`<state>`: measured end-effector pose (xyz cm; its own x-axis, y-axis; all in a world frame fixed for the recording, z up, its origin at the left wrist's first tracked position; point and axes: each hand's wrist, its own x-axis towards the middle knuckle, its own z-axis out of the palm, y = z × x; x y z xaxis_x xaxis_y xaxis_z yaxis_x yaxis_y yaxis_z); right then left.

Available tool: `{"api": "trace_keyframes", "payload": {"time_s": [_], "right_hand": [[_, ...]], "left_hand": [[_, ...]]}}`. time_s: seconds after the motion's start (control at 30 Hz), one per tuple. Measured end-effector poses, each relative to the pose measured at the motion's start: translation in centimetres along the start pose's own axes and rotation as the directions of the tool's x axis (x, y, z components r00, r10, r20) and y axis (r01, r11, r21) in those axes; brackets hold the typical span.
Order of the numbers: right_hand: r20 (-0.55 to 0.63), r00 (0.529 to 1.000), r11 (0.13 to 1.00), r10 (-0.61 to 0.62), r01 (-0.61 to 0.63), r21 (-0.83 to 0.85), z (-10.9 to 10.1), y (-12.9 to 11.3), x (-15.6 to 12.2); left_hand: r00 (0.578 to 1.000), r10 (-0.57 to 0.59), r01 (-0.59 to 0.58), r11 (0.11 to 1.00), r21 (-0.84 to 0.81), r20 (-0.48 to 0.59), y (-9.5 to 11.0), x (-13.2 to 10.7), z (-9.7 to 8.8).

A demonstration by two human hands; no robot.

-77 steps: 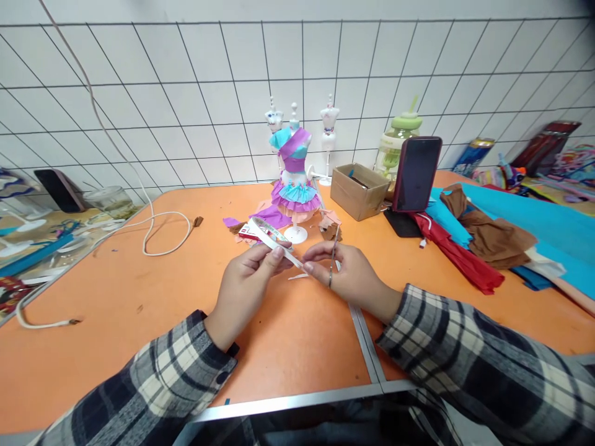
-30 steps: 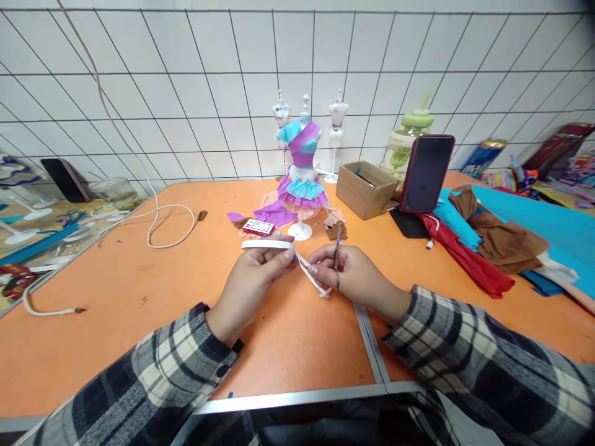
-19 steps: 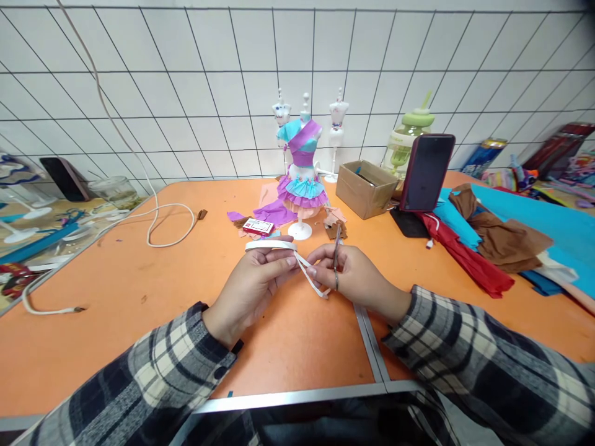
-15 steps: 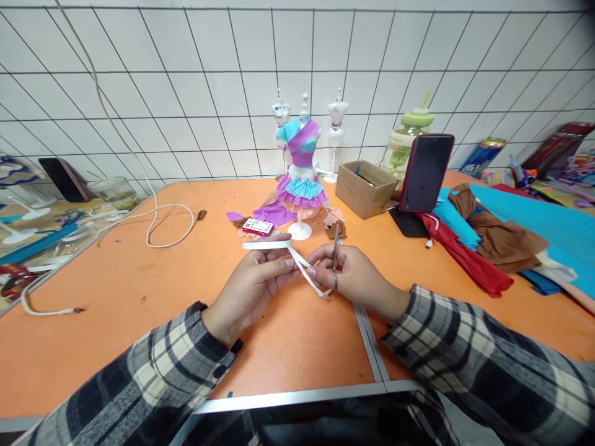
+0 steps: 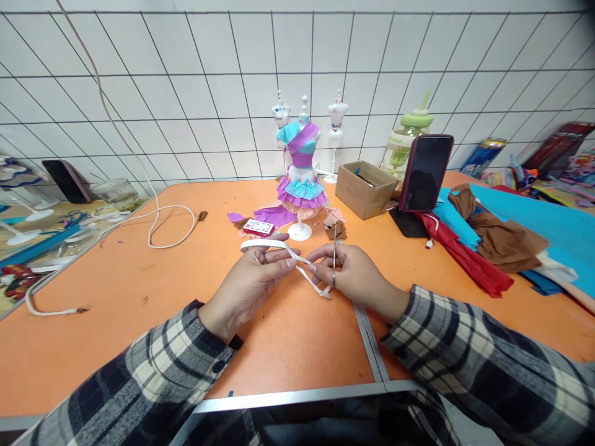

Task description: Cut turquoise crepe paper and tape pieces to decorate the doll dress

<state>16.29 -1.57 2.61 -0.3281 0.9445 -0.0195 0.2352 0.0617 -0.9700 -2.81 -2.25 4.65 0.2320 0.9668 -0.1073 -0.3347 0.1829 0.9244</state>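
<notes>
My left hand point(image 5: 258, 272) holds a thin white roll of tape point(image 5: 255, 244), seen nearly edge-on, around the fingers, with the thumb pressed to the index finger. From it a narrow white strip point(image 5: 307, 282) runs to my right hand point(image 5: 351, 272), forming a loose loop between the two hands. My right thumb and index finger pinch the strip. That same hand also carries a slim metal tool point(image 5: 334, 254) standing upright through the fingers; it looks like small scissors seen edge-on. Beyond my hands stands a small dress form point(image 5: 302, 155) in purple and blue ruffled fabric.
Two bare dress forms point(image 5: 337, 121) stand behind. Right of them are a cardboard box point(image 5: 365, 195), a propped phone point(image 5: 426, 173), a bottle point(image 5: 409, 142) and cloth pieces point(image 5: 506, 241). Fabric scraps point(image 5: 274, 215) and a small red-and-white box point(image 5: 258, 228) lie ahead; a white cable point(image 5: 158, 214) curls left.
The strip between my hands has slackened from a straight V into a curved loop. My left hand has shifted slightly left; my right hand is nearly still.
</notes>
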Motion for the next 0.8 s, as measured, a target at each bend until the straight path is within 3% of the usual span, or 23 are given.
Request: {"api": "trace_keyframes", "payload": {"time_s": [0.1, 0.2, 0.23, 0.27, 0.33, 0.37, 0.4, 0.47, 0.6, 0.8], "right_hand": [[-0.099, 0.992, 0.991, -0.085, 0.074, -0.112, -0.3, 0.2, 0.2], [-0.282, 0.912, 0.935, -0.298, 0.220, -0.279, -0.9, -0.6, -0.1], [-0.290, 0.891, 0.912, -0.349, 0.252, -0.324, -1.2, -1.1, -0.4], [-0.244, 0.901, 0.902, -0.359, 0.268, -0.337, -1.4, -1.5, -0.6], [0.036, 0.970, 0.935, -0.240, 0.241, -0.259, -1.6, -2.3, -1.3], [0.212, 0.967, 0.956, -0.141, 0.189, -0.225, -1.6, -2.5, -1.5], [0.362, 0.931, 0.966, -0.042, 0.130, -0.222, -1.5, -2.5, -1.7], [0.507, 0.854, 0.953, 0.120, 0.045, -0.301, -1.2, -2.4, -1.8], [0.487, 0.836, 0.891, 0.254, -0.006, -0.453, -0.8, -2.2, -1.6], [0.449, 0.858, 0.846, 0.249, 0.033, -0.533, -0.7, -2.3, -1.4]], "left_hand": [[0.999, 0.014, -0.012, 0.999, 0.029, -0.049, -0.1, 0.1, -0.1], [0.993, 0.035, -0.026, 0.996, 0.081, -0.112, 0.0, 0.2, -0.3], [0.990, 0.045, -0.031, 0.994, 0.102, -0.130, 0.1, 0.3, -0.3], [0.988, 0.053, -0.035, 0.992, 0.125, -0.142, 0.1, 0.3, -0.3], [0.986, 0.078, -0.054, 0.984, 0.167, -0.146, 0.1, 0.4, -0.3], [0.985, 0.094, -0.067, 0.980, 0.186, -0.142, 0.1, 0.4, -0.3], [0.984, 0.110, -0.081, 0.976, 0.205, -0.137, 0.0, 0.4, -0.3], [0.984, 0.126, -0.093, 0.967, 0.238, -0.128, -0.1, 0.3, -0.2], [0.984, 0.131, -0.090, 0.951, 0.297, -0.120, -0.3, -0.2, 0.3], [0.993, 0.095, -0.064, 0.923, 0.380, -0.063, -0.2, -0.7, 0.8]]}}
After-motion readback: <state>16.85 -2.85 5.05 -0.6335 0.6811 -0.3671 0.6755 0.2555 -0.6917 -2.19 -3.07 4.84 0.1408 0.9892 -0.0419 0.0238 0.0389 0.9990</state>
